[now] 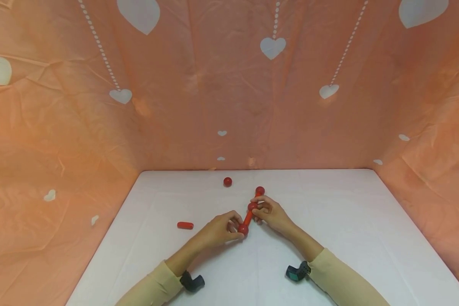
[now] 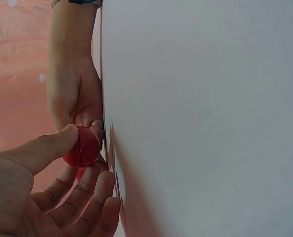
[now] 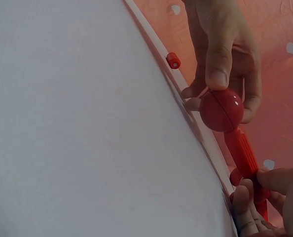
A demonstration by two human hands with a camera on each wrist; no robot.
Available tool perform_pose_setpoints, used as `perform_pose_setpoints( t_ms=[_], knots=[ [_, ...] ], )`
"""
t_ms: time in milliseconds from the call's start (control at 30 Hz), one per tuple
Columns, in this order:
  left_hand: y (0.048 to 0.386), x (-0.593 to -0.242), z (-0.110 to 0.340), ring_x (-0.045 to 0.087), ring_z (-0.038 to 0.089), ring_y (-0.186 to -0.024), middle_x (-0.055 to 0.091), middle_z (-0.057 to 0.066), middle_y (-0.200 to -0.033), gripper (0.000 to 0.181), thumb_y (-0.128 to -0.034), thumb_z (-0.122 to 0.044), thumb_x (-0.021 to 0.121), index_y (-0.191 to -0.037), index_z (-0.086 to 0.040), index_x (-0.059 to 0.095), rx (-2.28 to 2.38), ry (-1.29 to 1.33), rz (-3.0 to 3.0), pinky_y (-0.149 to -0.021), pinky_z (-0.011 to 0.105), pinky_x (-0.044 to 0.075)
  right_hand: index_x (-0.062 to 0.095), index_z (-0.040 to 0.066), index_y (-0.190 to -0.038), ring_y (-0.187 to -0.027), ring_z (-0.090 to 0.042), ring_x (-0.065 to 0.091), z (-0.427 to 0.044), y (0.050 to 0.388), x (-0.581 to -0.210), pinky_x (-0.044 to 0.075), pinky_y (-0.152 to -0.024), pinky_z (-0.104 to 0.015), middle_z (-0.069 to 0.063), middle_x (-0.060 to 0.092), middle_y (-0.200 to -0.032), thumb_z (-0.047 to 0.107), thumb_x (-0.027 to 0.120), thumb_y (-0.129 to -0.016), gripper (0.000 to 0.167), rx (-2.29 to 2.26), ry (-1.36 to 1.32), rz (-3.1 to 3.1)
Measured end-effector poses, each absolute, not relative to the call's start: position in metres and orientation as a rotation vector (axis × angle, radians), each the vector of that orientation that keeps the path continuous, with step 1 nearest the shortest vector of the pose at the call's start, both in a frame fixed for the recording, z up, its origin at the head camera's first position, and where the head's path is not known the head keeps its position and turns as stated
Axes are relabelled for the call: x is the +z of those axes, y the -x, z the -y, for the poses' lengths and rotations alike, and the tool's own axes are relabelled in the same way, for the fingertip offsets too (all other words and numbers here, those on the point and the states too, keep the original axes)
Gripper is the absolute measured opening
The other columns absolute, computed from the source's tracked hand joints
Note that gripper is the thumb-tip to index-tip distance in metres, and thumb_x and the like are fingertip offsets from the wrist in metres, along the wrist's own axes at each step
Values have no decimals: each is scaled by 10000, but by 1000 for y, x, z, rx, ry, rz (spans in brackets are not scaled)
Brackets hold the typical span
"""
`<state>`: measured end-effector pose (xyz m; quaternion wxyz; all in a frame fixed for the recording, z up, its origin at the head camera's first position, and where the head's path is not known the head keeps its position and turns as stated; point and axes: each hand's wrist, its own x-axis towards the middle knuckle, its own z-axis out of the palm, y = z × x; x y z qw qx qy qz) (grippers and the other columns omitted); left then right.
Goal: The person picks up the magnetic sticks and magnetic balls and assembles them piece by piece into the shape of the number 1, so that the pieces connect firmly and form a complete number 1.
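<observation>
Left to right, head view: orange backdrop (image 1: 61, 140) with pale hearts stood behind and beside the white table (image 1: 348, 212). Beige left sleeve (image 1: 153, 282) came in from the bottom edge. Loose red rod (image 1: 185, 225) lay on the table, left of the left hand (image 1: 219, 230), well apart from the chain. Dark device (image 1: 192, 282) sat on the left wrist. Left hand pinched the near ball (image 1: 243, 230) between thumb and fingers; left wrist view showed a seam line around that ball. Loose red ball (image 1: 227, 182) sat near the table's back edge, touching nothing else.

Red ball-and-rod chain (image 1: 248, 217) was between the hands, running away and slightly right: near ball, ribbed rod (image 3: 242, 150), middle ball (image 1: 252, 207), far rod (image 1: 258, 195) partly behind fingers, far ball (image 1: 260, 191).

Right hand (image 1: 273, 216) was clamped on the middle ball, thumb and fingers around it. Hands were apart, joined only via the chain. Second dark device (image 1: 298, 272) and right sleeve (image 1: 346, 278) sat furthest right.
</observation>
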<state>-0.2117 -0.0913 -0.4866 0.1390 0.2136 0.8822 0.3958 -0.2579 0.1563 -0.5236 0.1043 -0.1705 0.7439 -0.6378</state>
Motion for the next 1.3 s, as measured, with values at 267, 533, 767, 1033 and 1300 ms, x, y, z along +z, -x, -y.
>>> perform_pose_setpoints(
  t_ms=[267,533,767,1033,1300],
  knots=[
    [210,-487,91,674,117,-893,716,-67,-1035,321,-922,-227,877,-1162,-213,664,1148,-590,-2540,-823,344,576,571,-52,-1382,-814,-199,684,-157,258,-524,600,-745,-264,-216,708,-1088,13,662,-1039,361,-1878,529,-2197],
    [209,-486,91,676,117,-905,723,-63,-1049,328,-929,-226,870,-1177,-215,655,1139,-589,-2546,-841,352,584,590,-28,-1372,-790,-166,683,-156,258,-526,600,-731,-265,-179,732,-1096,25,679,-1039,349,-1890,521,-2199],
    [208,-485,93,687,123,-914,737,-39,-1074,348,-927,-223,873,-1191,-209,645,1125,-598,-2561,-832,342,602,580,-31,-1390,-794,-176,683,-156,258,-526,605,-733,-265,-158,721,-1069,41,684,-1042,370,-1887,520,-2205],
    [207,-485,95,696,158,-920,743,-5,-1075,344,-931,-198,866,-1191,-152,645,1153,-625,-2557,-850,388,606,584,-34,-1372,-799,-190,686,-156,259,-527,605,-734,-261,-189,718,-1062,39,692,-1038,359,-1898,519,-2206],
    [207,-484,103,694,161,-955,747,-24,-1083,310,-955,-214,841,-1202,-144,666,1125,-624,-2586,-883,395,595,582,-30,-1381,-804,-189,678,-157,259,-528,605,-737,-258,-200,717,-1075,47,697,-1038,369,-1903,518,-2193]
  ],
)
